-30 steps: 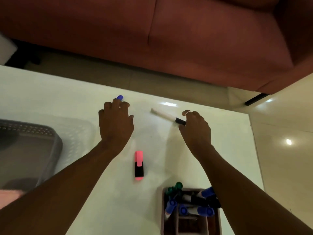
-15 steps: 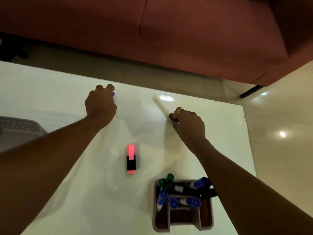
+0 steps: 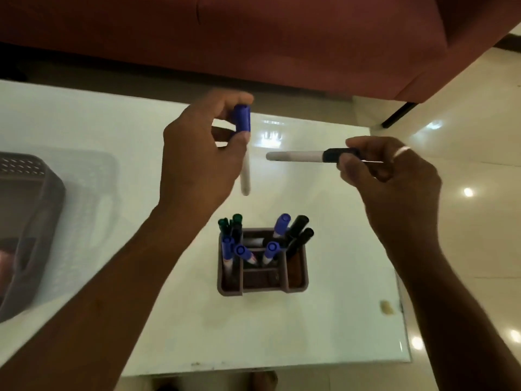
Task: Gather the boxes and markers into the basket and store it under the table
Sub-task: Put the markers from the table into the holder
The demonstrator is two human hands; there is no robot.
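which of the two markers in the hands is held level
The black-capped marker in the right hand lies level, pointing left. The blue-capped marker in the left hand hangs upright, cap up.

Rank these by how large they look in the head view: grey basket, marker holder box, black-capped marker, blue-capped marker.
1. Grey basket, though cut off at the frame edge.
2. Marker holder box.
3. Black-capped marker and blue-capped marker: alike, both partly hidden by the holding hand, so unranked.

a home living room: red sofa [image 3: 282, 38] behind a white table [image 3: 84, 122].
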